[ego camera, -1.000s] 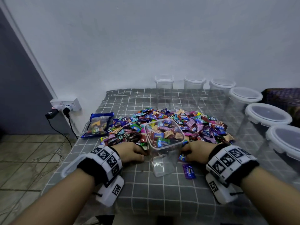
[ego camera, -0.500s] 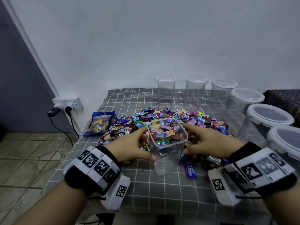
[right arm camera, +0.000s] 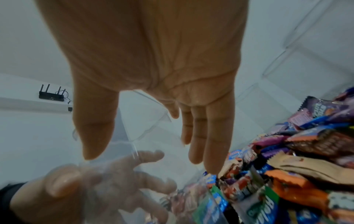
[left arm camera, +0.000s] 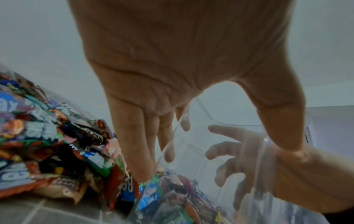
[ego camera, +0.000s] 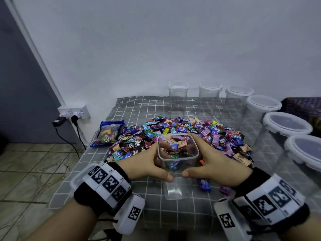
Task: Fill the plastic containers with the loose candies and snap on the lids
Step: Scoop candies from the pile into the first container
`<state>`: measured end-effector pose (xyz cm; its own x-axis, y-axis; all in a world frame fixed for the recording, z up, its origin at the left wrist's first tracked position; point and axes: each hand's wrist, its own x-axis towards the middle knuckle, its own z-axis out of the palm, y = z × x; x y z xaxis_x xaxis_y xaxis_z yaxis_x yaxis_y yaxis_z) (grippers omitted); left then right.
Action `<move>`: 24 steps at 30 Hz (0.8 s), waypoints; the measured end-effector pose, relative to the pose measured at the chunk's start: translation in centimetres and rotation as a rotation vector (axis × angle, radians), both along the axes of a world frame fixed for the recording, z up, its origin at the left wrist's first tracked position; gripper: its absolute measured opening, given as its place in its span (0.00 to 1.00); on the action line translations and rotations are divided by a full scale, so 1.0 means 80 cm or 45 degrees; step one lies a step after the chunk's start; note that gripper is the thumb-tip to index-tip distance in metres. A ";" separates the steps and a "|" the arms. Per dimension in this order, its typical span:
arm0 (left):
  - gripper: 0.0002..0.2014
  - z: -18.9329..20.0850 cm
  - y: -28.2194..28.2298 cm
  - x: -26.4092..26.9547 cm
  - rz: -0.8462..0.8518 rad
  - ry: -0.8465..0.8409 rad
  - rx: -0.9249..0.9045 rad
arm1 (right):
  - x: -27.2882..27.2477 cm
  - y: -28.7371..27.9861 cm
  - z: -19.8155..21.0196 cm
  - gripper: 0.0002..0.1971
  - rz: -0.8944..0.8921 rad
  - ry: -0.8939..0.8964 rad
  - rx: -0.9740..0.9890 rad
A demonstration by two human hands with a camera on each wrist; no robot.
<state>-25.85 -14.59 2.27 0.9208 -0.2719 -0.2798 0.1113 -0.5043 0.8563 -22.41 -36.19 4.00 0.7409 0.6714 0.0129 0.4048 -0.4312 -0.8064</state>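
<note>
A clear square plastic container (ego camera: 178,168) without a lid stands on the checked cloth, with several wrapped candies (ego camera: 173,148) in it. My left hand (ego camera: 162,162) holds its left side and my right hand (ego camera: 196,155) its right side. Both thumbs lie across the near wall, almost touching. In the left wrist view the left hand (left arm camera: 210,151) has its fingers flat along the container wall (left arm camera: 229,115). The right wrist view shows the right hand (right arm camera: 153,144) the same way on the container (right arm camera: 149,121). Behind it lies the big pile of loose candies (ego camera: 199,133).
Empty clear containers with white lids line the back (ego camera: 210,100) and the right edge (ego camera: 286,122). A blue candy bag (ego camera: 109,134) lies at the pile's left. A purple candy (ego camera: 204,184) lies near my right thumb. A wall socket (ego camera: 74,113) with plugs sits left of the table.
One second ago both hands lay low in the candies beside the container. They rose to its rim, and now they have closed round its sides with the thumbs on the near wall.
</note>
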 end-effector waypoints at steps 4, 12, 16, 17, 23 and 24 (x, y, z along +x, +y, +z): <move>0.52 0.011 -0.001 -0.005 -0.059 0.012 0.160 | -0.005 -0.005 -0.012 0.48 0.014 -0.095 -0.142; 0.41 0.015 0.038 -0.010 0.104 -0.142 0.637 | 0.014 -0.048 -0.031 0.46 -0.488 -0.034 -0.388; 0.40 0.006 0.053 0.015 0.350 -0.149 0.767 | 0.046 -0.048 -0.046 0.42 -0.725 0.075 -0.401; 0.40 0.003 0.056 0.023 0.374 -0.129 0.787 | 0.054 -0.046 -0.048 0.42 -0.750 0.071 -0.428; 0.49 -0.013 0.061 0.072 0.393 0.059 0.959 | 0.095 -0.019 -0.048 0.46 -0.732 0.150 -0.630; 0.50 -0.015 0.060 0.079 0.371 0.088 0.982 | 0.101 -0.015 -0.049 0.48 -0.711 0.170 -0.674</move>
